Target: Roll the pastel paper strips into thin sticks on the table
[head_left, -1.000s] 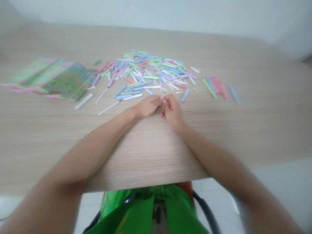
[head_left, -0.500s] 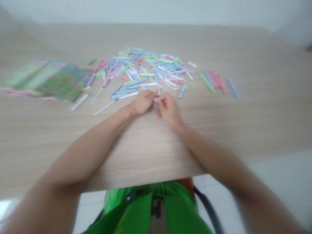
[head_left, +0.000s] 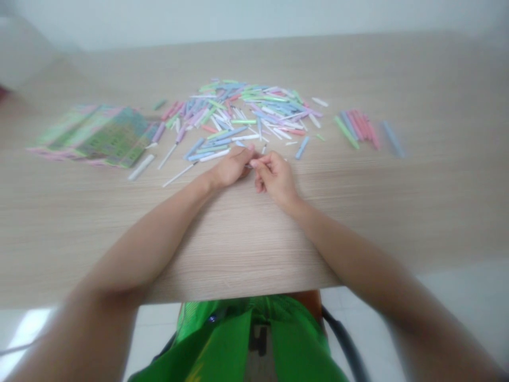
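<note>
Near the middle of the table, just in front of a pile of pen parts (head_left: 238, 114), my left hand (head_left: 234, 165) and my right hand (head_left: 277, 178) meet at the fingertips. Both are closed in a pinch. Between them shows a thin pale piece (head_left: 249, 165), mostly covered by the fingers and too blurred to name. Pastel barrels and caps in blue, green, purple, pink and white make up the pile, with thin white refills among them. A white pen barrel (head_left: 214, 156) lies close beyond my left hand, and a short blue piece (head_left: 302, 147) lies beyond my right.
Green-and-pink printed packs (head_left: 91, 135) are stacked on the left, with a white stick (head_left: 141, 167) before them. Two refills, one of them a white refill (head_left: 178, 175), lie left of my hands. On the right sits a row of pink pieces (head_left: 363, 129) and a blue piece (head_left: 393, 139).
The whole view has shifted slightly, so the table's things sit further right. My hands stay together, the right fingertips still pinched against the left hand. Nothing on the table has visibly moved.
</note>
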Action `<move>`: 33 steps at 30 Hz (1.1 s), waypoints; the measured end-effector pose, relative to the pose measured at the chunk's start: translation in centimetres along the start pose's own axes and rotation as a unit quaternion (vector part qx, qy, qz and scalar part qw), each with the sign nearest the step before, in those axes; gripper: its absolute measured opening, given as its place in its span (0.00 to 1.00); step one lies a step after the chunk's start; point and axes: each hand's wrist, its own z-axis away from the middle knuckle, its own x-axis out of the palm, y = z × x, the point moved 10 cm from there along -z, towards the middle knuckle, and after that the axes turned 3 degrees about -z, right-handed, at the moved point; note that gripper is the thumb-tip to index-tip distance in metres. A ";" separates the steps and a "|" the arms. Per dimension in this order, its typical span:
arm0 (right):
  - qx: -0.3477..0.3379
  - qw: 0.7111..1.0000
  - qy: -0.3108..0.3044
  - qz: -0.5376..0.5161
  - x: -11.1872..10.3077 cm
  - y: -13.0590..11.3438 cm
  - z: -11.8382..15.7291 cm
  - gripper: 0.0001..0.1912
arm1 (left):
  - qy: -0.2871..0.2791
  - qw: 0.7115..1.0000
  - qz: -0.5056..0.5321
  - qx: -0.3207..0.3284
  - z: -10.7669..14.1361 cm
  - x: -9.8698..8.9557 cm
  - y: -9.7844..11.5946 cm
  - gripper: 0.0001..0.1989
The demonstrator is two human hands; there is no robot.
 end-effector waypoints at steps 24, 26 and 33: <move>-0.094 0.977 -0.002 0.192 -0.3 -2.7 0.6 0.18 | -0.085 0.972 0.153 -0.160 0.5 0.4 -2.3 0.30; -0.102 0.972 0.006 0.211 -0.3 -3.0 0.8 0.16 | -0.110 0.966 0.172 -0.161 0.7 1.0 -2.2 0.30; -0.040 0.976 0.054 0.205 -1.4 -1.8 1.1 0.16 | -0.165 0.937 0.244 -0.186 0.8 2.7 -2.2 0.31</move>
